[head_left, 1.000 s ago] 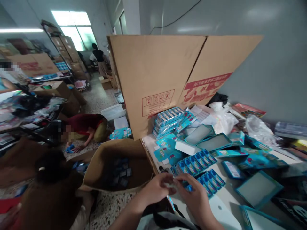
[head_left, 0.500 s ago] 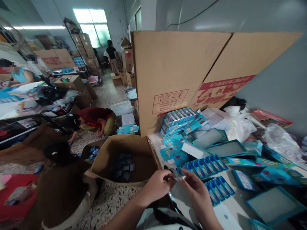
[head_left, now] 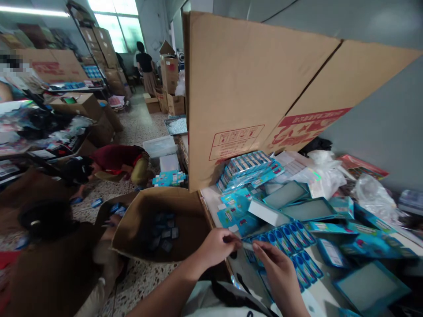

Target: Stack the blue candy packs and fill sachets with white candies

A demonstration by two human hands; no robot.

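My left hand (head_left: 216, 248) is at the table's near left edge, fingers pinched together on a small thin item I cannot make out. My right hand (head_left: 276, 268) is just to its right, fingers curled, fingertips meeting the left hand over a clear plastic sheet (head_left: 246, 275) that hangs off the edge. Both hands sit right in front of two rows of small blue packets (head_left: 284, 235) lying on the white table (head_left: 313, 288).
A tall folded cardboard sheet (head_left: 238, 92) stands behind the table. Open teal box trays (head_left: 309, 209), a stack of blue packets (head_left: 246, 165) and plastic bags (head_left: 325, 176) cover the table. An open carton (head_left: 161, 224) stands on the floor left; people crouch nearby.
The view has tilted down and shifted slightly. My hands have moved a little lower and apart, with the clear sheet now stretched between and beneath them.
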